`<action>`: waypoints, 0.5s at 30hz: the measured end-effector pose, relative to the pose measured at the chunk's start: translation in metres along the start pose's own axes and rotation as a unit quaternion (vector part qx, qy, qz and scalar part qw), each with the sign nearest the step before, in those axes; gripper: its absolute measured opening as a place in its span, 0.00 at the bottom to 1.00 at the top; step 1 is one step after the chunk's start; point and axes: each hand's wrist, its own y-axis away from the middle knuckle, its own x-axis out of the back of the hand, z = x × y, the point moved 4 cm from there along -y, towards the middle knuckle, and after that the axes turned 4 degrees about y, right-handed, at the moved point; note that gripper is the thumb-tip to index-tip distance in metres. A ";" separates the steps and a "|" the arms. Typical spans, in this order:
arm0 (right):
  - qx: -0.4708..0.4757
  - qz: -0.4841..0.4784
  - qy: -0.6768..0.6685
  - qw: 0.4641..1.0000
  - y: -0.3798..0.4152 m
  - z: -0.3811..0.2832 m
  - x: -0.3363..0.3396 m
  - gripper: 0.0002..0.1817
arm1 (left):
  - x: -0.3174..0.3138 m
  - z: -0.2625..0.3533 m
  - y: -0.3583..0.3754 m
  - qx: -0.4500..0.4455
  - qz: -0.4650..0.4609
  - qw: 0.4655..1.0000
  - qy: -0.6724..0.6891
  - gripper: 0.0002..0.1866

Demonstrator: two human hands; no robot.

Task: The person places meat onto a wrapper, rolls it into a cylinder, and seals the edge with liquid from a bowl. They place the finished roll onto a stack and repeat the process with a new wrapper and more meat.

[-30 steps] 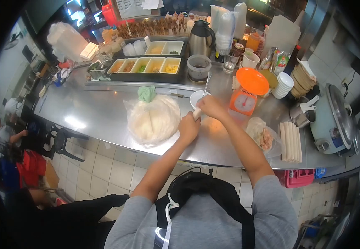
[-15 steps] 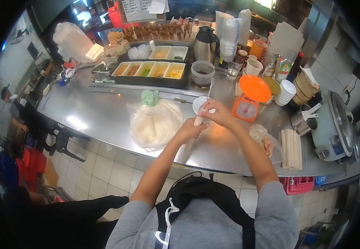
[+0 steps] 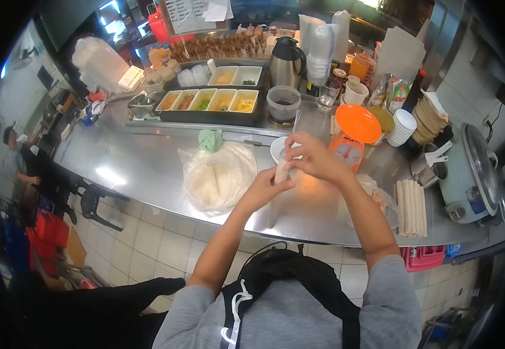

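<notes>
My left hand [image 3: 266, 187] is closed around a pale, uncooked spring roll [image 3: 281, 173], which stands tilted upward over the counter. My right hand [image 3: 313, 156] pinches at the roll's upper end, fingers curled down onto it. Just behind the fingers is a white bowl [image 3: 276, 149], partly hidden, with a metal utensil [image 3: 297, 121] leaning out of it. To the left lies a plastic bag [image 3: 191, 183] of thin round wrappers [image 3: 226, 174], with a green cloth [image 3: 210, 141] at its top. Several finished rolls [image 3: 411, 208] lie side by side at the right, near a bag of pinkish filling [image 3: 379, 200].
Behind the hands stand a black tray of filled containers [image 3: 206, 116], a lidded tub of dark liquid [image 3: 283, 104] and a steel jug [image 3: 284, 64]. An orange scale [image 3: 357, 125], stacked bowls [image 3: 402, 128] and a large cooker [image 3: 468, 174] are at right. A person [image 3: 17, 154] is far left.
My right hand has shifted slightly, its fingers now bent over the roll's top end. The roll is held a bit more upright. The view has tilted a little.
</notes>
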 end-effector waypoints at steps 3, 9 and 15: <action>0.086 0.060 0.136 0.985 0.000 -0.025 -0.008 0.10 | -0.007 0.008 0.017 -0.062 0.060 0.996 0.014 0.11; 0.116 0.060 0.149 0.980 0.001 -0.055 -0.009 0.08 | -0.010 0.009 0.016 -0.113 0.148 0.979 0.077 0.03; 0.122 0.101 0.132 0.979 -0.001 -0.058 -0.011 0.07 | -0.015 0.011 0.009 -0.131 0.142 0.976 0.097 0.06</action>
